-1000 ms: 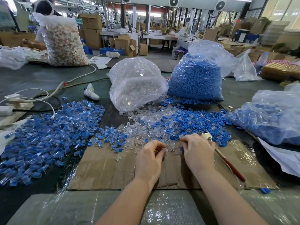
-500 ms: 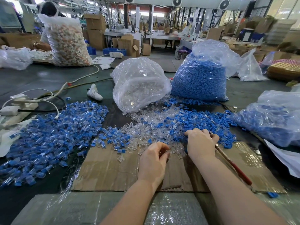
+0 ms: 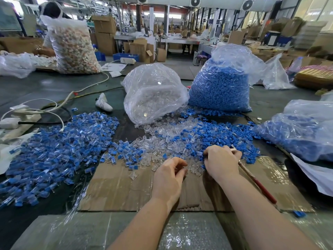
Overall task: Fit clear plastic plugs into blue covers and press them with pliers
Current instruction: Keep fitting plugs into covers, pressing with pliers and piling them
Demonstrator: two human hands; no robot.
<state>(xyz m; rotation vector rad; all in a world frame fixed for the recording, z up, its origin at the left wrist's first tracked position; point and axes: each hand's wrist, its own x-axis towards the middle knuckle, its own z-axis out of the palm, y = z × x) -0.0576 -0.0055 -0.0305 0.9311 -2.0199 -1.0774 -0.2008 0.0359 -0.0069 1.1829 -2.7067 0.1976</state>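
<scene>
2 hands at the loose pile.
Left hand [image 3: 169, 175] pinches a clear plug [image 3: 182, 167]; right hand [image 3: 220, 162], at 3 o'clock, grips red-handled pliers [image 3: 255, 181].

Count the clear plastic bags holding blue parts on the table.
2: an upright bag of blue parts behind the loose pile, and a slumped bag at the right edge. Others may be out of view.

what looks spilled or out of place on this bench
One blue cover lies alone at the cardboard sheet's near right corner, apart from the heaps. Clear plugs spill loose from their bag's mouth.
</scene>
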